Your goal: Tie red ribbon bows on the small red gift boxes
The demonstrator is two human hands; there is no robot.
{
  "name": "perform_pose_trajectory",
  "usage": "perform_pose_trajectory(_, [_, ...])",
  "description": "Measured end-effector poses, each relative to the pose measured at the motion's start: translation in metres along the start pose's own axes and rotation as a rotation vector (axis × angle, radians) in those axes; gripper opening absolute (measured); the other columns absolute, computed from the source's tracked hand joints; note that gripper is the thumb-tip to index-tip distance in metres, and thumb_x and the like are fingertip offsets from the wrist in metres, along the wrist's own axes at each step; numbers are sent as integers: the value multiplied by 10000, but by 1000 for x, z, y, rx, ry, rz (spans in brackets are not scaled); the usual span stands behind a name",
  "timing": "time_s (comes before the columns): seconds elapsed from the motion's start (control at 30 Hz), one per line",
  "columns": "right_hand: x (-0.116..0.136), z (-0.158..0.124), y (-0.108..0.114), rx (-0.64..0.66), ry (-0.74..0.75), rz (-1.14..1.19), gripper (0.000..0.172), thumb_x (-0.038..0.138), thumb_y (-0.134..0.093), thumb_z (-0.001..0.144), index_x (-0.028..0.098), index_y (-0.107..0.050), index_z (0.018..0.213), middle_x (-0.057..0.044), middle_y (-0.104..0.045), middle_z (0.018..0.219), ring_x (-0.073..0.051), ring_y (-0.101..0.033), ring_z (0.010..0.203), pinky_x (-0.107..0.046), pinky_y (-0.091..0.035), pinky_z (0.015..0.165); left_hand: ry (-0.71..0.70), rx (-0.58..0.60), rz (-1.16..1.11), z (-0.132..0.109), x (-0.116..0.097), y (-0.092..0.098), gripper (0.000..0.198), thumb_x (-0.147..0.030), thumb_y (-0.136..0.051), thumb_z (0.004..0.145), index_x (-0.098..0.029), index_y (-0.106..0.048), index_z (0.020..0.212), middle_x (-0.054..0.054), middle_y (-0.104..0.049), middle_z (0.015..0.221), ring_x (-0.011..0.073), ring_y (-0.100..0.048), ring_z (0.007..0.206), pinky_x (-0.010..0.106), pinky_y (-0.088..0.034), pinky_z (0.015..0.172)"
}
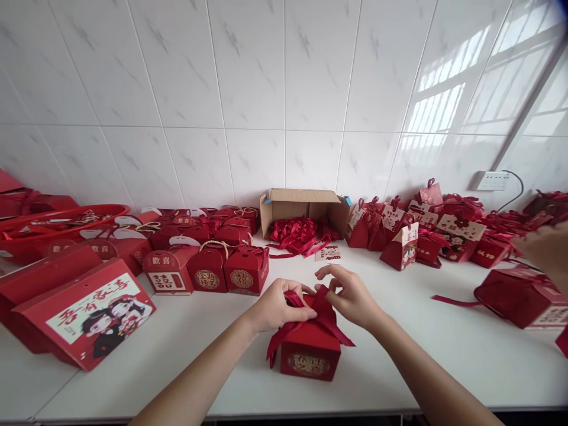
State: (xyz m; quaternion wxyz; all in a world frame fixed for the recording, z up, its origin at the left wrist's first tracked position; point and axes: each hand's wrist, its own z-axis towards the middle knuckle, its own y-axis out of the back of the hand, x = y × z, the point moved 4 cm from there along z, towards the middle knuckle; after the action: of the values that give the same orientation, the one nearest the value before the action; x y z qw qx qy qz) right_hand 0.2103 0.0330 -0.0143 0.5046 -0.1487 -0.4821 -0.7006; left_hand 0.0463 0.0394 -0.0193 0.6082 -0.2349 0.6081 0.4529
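Observation:
A red gift box [310, 358] with a gold emblem on its front stands on the white table before me. Dark red ribbon [331, 325] lies across its top, one tail hanging over the left side and another over the right. My left hand [284, 307] pinches the ribbon between thumb and fingers at the box top. At the right of the knot, my right hand [348, 293] has thumb and fingertips closed on a ribbon loop, its other fingers curled above. The fingers partly hide the knot.
An open cardboard box [306, 195] with loose red ribbons [295, 232] stands against the tiled wall. Finished-looking red boxes [246, 272] crowd the left, near a red basin [106, 209]. More boxes [399, 248] stand at right, with a ribboned box [506, 296] nearer.

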Motion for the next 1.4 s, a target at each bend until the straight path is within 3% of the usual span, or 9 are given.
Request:
perform_pose_trajectory(0.3, [-4,-7,8,204,-154,113,169,267,-567,811,205,-568,968,-47,-577,1000,-114,-538,683,-240,-477,568,-70,80,-90,-3,0,6,256,-321,-777,675,-160,-579,686,72,-656,886,264,-566,1073,375,-427,905])
perform_pose_trajectory(0.4, [-5,-10,14,370,-181,166,373,332,-625,796,218,-524,1137,-47,-585,987,-137,-558,754,-262,-493,639,-88,91,-148,-2,5,11,308,-433,-699,752,-168,-590,862,84,-644,969,245,-573,1022,375,-417,892])
perform_pose_trajectory(0.53, [-20,-20,27,421,-175,279,580,410,-657,783,274,-435,1301,-101,-453,1329,-191,-557,987,-325,-509,787,-114,25,-310,1,20,20,449,-533,-558,832,-184,-523,1112,103,-630,1053,243,-551,1065,389,-378,939])
perform_pose_trajectory(0.77, [-29,-61,2,405,-120,366,1227,398,-827,604,306,24,1483,-139,-228,1515,-281,-206,1409,-467,-242,1112,47,-127,-507,5,49,24,435,-571,-492,847,-157,-527,976,73,-649,863,196,-606,863,323,-424,813])
perform_pose_trajectory(0.97, [-16,-79,-22,252,-233,398,1047,365,-732,706,305,-12,1465,-126,-347,1446,-244,-414,1300,-400,-395,1019,112,-196,-477,2,56,19,429,-519,-551,828,-216,-417,1100,23,-633,862,162,-612,769,297,-438,734])
perform_pose_trajectory(1.13, [-71,-102,33,-515,-699,-287,1171,527,-671,656,84,42,1472,-282,-319,1425,-406,-358,1307,-554,-347,1002,146,-229,-344,2,62,20,487,-556,-485,852,-215,-350,1172,64,-629,948,193,-606,892,343,-441,796])
perform_pose_trajectory(1.17, [-80,-108,40,-555,-767,-451,1145,542,-640,677,51,20,1474,-300,-276,1447,-424,-304,1336,-576,-304,1023,156,-222,-321,3,63,20,491,-562,-470,857,-210,-351,1178,71,-626,960,197,-603,896,349,-440,793])
perform_pose_trajectory(1.3, [-101,-118,29,-148,-809,-783,699,522,-417,850,156,-330,1439,-198,-325,1478,-417,-217,1382,-607,-192,1059,184,-165,-269,5,67,18,487,-543,-515,846,-188,-393,1156,78,-624,958,203,-599,895,352,-425,795])
perform_pose_trajectory(1.4, [-99,-120,21,11,-805,-893,607,528,-324,897,219,-399,1414,-160,-302,1505,-428,-190,1389,-618,-180,1049,182,-137,-213,4,68,16,450,-526,-492,863,-198,-401,1158,74,-617,980,203,-590,925,353,-424,810])
